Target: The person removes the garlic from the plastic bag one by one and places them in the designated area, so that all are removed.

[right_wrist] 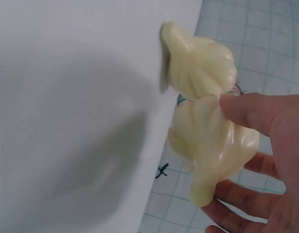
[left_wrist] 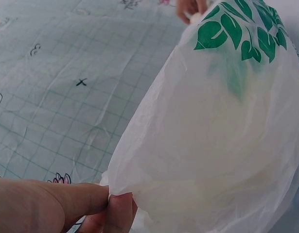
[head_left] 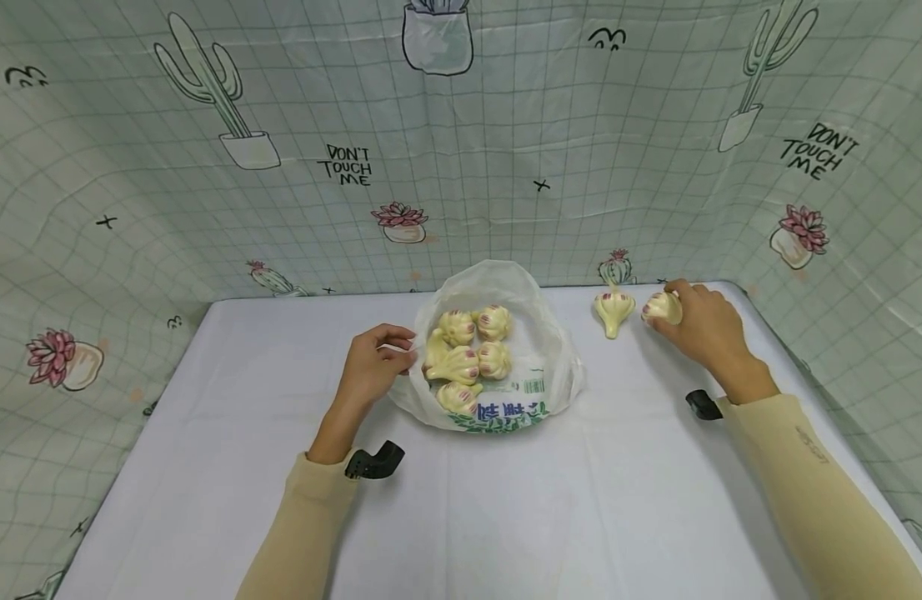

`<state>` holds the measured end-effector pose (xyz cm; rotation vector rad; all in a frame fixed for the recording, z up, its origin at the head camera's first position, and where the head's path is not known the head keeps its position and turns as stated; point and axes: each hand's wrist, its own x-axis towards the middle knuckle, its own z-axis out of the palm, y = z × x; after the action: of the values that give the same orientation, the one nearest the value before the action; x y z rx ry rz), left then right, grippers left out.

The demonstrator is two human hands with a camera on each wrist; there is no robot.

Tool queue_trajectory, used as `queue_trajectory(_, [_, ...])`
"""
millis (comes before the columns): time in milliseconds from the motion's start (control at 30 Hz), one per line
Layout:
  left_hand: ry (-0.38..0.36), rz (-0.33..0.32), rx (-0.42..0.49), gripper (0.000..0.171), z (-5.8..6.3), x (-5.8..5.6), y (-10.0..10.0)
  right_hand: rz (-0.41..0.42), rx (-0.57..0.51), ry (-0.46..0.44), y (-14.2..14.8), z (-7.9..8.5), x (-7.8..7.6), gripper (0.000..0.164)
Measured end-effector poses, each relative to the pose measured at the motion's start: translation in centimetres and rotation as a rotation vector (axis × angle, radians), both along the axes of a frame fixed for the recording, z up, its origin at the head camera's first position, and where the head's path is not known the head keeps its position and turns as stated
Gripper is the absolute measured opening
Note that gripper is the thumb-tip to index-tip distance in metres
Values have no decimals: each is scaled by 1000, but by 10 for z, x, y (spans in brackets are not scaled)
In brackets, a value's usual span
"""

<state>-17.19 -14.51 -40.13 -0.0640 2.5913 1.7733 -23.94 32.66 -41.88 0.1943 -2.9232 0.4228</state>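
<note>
A white plastic bag (head_left: 554, 367) with green leaf print lies spread on the table, and several garlic bulbs (head_left: 461, 365) sit inside it. My left hand (head_left: 374, 362) pinches the bag's left edge between thumb and fingers; in the left wrist view the bag's side (left_wrist: 202, 126) stretches up from the fingertips. At the back right, my right hand (head_left: 703, 327) grips a garlic bulb (right_wrist: 212, 138) between thumb and fingers. Another garlic bulb (head_left: 614, 310) lies on the table just left of it, its stem toward the front.
A white cloth covers the table (head_left: 506, 508). Behind and on both sides hangs a grid-patterned curtain (head_left: 491, 167) with cactus drawings, close to the table's back edge. Black wrist cameras (head_left: 374, 460) are worn at both sleeves.
</note>
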Motion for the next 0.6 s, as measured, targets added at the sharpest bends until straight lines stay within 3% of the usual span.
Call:
queue_trajectory(433, [-12,9,5,26,0,1,1,-94,-40,-34,-2,-12,-13,64])
queue_trajectory(600, [16,11,19,24,1,3,1,-116,-56,-49,-4,-15,-17,66])
